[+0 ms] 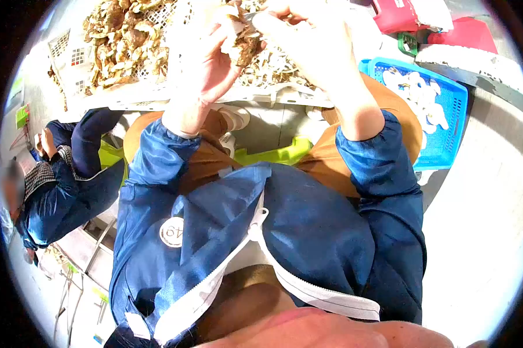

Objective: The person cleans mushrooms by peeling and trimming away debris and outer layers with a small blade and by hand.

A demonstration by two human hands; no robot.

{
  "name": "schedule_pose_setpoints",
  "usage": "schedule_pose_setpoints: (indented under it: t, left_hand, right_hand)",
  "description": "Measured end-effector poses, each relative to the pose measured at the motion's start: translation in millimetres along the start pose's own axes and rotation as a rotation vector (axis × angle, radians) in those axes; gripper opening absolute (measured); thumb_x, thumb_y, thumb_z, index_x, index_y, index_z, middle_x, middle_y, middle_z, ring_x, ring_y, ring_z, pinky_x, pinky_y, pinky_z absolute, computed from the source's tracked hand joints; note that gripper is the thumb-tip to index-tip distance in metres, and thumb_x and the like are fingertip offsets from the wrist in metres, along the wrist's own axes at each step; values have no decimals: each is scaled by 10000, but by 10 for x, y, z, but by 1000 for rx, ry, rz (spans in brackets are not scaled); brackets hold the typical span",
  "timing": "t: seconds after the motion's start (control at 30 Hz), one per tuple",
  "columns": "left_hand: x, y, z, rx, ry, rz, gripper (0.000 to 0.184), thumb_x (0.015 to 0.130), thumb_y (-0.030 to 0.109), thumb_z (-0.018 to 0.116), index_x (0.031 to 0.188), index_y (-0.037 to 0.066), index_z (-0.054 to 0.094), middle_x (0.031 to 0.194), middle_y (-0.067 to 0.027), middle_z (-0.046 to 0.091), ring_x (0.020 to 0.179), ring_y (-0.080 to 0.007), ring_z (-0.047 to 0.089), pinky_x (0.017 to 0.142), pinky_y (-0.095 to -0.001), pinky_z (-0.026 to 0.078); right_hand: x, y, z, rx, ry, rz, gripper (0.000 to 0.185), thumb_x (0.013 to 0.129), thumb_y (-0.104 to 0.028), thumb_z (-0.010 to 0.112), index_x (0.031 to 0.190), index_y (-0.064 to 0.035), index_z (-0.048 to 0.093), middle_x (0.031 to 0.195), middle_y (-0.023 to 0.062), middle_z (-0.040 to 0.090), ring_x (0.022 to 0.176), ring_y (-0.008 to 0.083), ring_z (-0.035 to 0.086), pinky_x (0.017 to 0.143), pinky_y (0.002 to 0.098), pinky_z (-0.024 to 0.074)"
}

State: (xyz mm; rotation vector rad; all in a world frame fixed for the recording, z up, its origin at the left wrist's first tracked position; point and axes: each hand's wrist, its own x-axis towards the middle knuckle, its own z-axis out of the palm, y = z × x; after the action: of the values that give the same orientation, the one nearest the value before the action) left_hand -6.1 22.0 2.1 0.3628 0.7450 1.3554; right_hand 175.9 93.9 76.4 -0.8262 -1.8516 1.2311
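At the top of the head view, my left hand (218,69) is closed around a clump of brown, dried-looking mushroom (245,47). My right hand (308,43) comes in from the other side, its fingers pinched together at the top of the clump. A small greyish sliver shows near those fingertips; glare hides what it is. Both hands are above a white mesh tray (139,101), where brown mushroom pieces (125,49) lie heaped on the left. Smaller, paler bits (276,69) are spread beneath my hands.
A blue plastic basket (456,124) with white pieces (418,95) stands by my right knee. Red containers (395,16) are at the upper right. On the left sits another person in a blue jacket (58,203). Something bright green (279,152) lies between my legs.
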Motion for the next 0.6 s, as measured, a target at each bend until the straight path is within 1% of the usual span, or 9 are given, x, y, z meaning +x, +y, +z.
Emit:
schedule_pose_setpoints:
  t: [0.03,0.07,0.1,0.23,0.27,0.4,0.47,0.57,0.6]
  left_hand:
    - [3,-29,-38,41,7,2,450,979,240,618,1386,85,506,1287,-86,608,1202,-219,584,1018,-407,500]
    - [-35,-58,-108,80,147,93,455,962,223,636,1376,79,514,1273,-46,614,1189,-190,577,1031,-392,465]
    - [-38,-54,-75,132,131,106,455,958,216,638,1375,82,516,1268,-40,614,1185,-180,571,1021,-380,464]
    - [-25,-5,121,289,157,160,475,937,182,650,1385,102,514,1276,-24,596,1177,-155,545,1005,-343,435]
    - [-24,-6,60,300,194,161,479,936,179,651,1389,104,512,1282,-24,594,1176,-156,546,1006,-341,431]
    - [-68,-22,125,303,199,188,490,944,186,653,1404,107,502,1297,-32,590,1186,-168,553,1015,-357,451]
    - [-53,-29,3,167,149,123,499,951,198,653,1416,115,491,1322,-45,584,1207,-183,558,1024,-377,468]
    - [-77,-22,-68,-27,107,46,495,967,245,644,1422,134,485,1382,-86,560,1251,-251,561,1034,-420,492]
    - [-75,9,-19,-100,37,7,495,965,266,647,1416,134,492,1384,-93,561,1254,-263,560,1025,-419,495]
  right_hand:
    - [1,6,1,77,-30,61,76,895,-50,660,859,16,653,961,70,660,894,172,628,810,311,518]
    - [5,8,4,153,-61,122,79,899,-59,664,863,12,662,980,74,673,903,169,636,813,305,520]
    - [13,7,0,229,-92,182,82,902,-67,669,866,7,671,999,79,686,912,165,643,815,298,521]
    - [18,-65,-27,158,-90,219,89,916,-69,662,949,2,704,950,80,713,854,151,662,763,289,535]
    - [34,-132,-65,160,-126,366,106,918,-72,661,980,0,709,915,75,718,842,149,666,760,291,537]
    - [15,-55,-49,121,-92,315,101,918,-76,657,972,1,695,902,75,716,821,158,664,746,300,533]
    - [5,9,-12,79,-42,263,88,916,-76,653,950,0,682,887,79,712,807,165,662,731,308,527]
    - [49,-83,-78,-201,175,314,67,904,-73,650,911,-7,659,857,89,696,791,184,660,705,320,514]
    - [60,0,-70,-318,265,31,48,884,-64,651,893,-17,649,875,92,686,795,196,661,691,323,505]
